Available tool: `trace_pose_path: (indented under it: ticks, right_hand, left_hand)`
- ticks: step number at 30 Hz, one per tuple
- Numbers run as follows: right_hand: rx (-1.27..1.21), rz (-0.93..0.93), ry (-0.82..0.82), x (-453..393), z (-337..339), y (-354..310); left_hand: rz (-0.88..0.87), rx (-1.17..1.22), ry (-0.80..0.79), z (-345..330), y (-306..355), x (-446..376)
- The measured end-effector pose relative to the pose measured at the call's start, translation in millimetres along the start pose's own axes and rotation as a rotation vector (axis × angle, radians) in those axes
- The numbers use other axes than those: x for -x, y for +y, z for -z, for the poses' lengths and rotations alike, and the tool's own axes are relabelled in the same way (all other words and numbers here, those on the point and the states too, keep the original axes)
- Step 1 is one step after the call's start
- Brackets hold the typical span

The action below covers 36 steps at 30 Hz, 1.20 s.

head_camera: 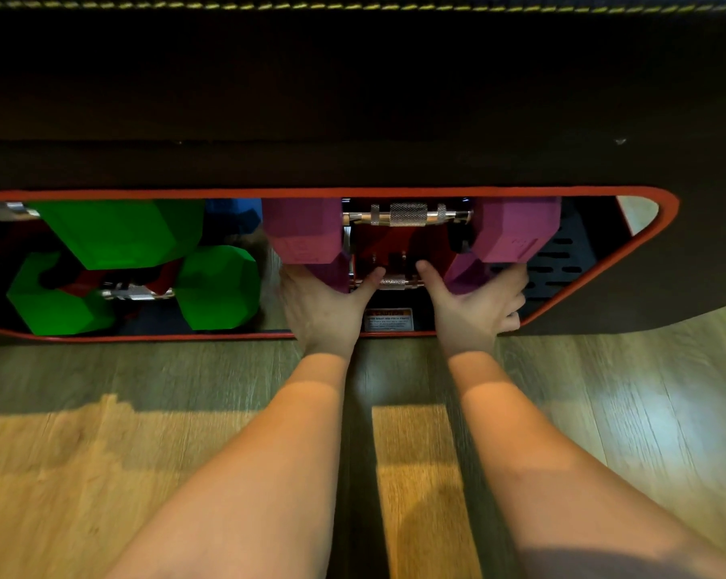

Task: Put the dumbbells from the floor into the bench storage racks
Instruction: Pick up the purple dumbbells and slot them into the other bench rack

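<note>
Both hands cup a lower purple dumbbell (394,282) inside the bench rack (645,194): left hand (323,307) and right hand (474,307) each grasp one head, beneath another purple dumbbell (407,219).

Dim, warm floor glare, wide-angle distortion

A black bench (353,98) stands on a wood-plank floor (394,453). Its side has a long opening edged in red trim (394,191). Inside, toward the opening's left end, two green dumbbells (119,231) sit in racks, one above the other. Toward its right end, two purple dumbbells (516,227) sit likewise stacked.
</note>
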State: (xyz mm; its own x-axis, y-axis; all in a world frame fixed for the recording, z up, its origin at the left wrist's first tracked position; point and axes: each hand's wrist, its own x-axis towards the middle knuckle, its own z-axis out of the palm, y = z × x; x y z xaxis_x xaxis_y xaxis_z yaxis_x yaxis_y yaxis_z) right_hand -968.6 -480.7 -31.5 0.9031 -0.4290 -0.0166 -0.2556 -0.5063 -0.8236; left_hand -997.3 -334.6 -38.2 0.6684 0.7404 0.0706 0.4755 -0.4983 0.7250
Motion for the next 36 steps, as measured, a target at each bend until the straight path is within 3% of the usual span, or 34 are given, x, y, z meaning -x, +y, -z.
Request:
trace_pose_path:
  ticks: [4, 11, 26, 32, 34, 36]
  right_hand:
    - [-0.263, 0.02, 0.06, 2, 8, -10]
    - [-0.444, 0.15, 0.089, 0, 20, -32]
    - [-0.213, 0.121, 0.087, 2, 37, -53]
    - [-0.241, 0.1, 0.079, 3, 37, -54]
    - [-0.314, 0.022, 0.079, 10, 33, -56]
    - [-0.383, -0.176, 0.078, 25, 23, -58]
  left_hand:
    - [0.027, 0.361, 0.083, 6, 9, -1]
    - [0.007, 0.511, 0.163, 21, 29, 5]
    - [-0.024, 0.456, 0.085, 39, 39, 0]
    - [-0.055, 0.384, 0.045, 45, 33, 0]
    - [-0.059, 0.316, -0.019, 52, 27, -1]
    - [-0.087, 0.237, -0.13, 66, 19, -6]
